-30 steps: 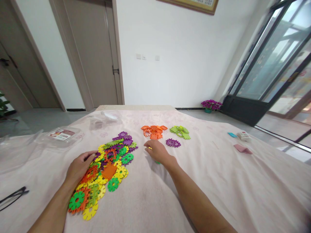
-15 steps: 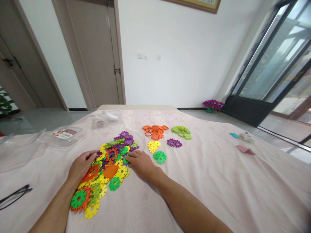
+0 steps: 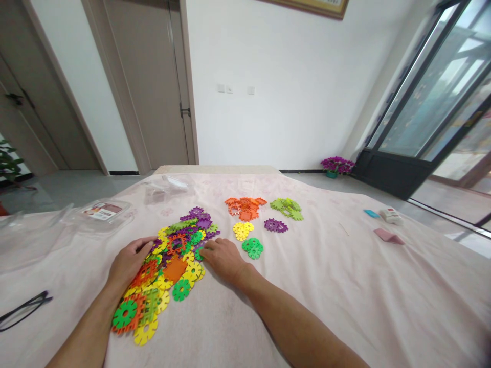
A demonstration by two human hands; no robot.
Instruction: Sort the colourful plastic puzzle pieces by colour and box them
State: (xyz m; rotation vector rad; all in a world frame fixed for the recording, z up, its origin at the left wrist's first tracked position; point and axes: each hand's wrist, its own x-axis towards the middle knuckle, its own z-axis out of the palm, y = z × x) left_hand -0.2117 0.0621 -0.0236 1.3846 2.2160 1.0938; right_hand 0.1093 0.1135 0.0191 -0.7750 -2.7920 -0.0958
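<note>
A mixed heap of plastic interlocking pieces lies on the tablecloth: yellow and green snowflake discs, purple discs, orange and light green squares. At the heap's left edge rests my left hand (image 3: 128,263), thumb and index finger a little apart, its other fingers partly hidden. My right hand (image 3: 224,259) is at the right edge, fingers bent and closed at a green snowflake disc (image 3: 198,253). Near the middle of the heap lies an orange square (image 3: 175,269). Another green disc (image 3: 181,290) sits at the heap's lower right, and one more (image 3: 125,313) tops its near end.
Beyond my right hand are single-colour groups: orange squares (image 3: 248,209), light green pieces (image 3: 287,208), yellow discs (image 3: 241,231), purple discs (image 3: 275,225) and green discs (image 3: 253,248). Clear plastic containers (image 3: 105,212) and black glasses (image 3: 25,309) lie left; a pink cloth (image 3: 388,235) lies right.
My right hand's fingers have drawn in slightly, and more of the green disc at their tips shows. My left hand and the groups stay where they were.
</note>
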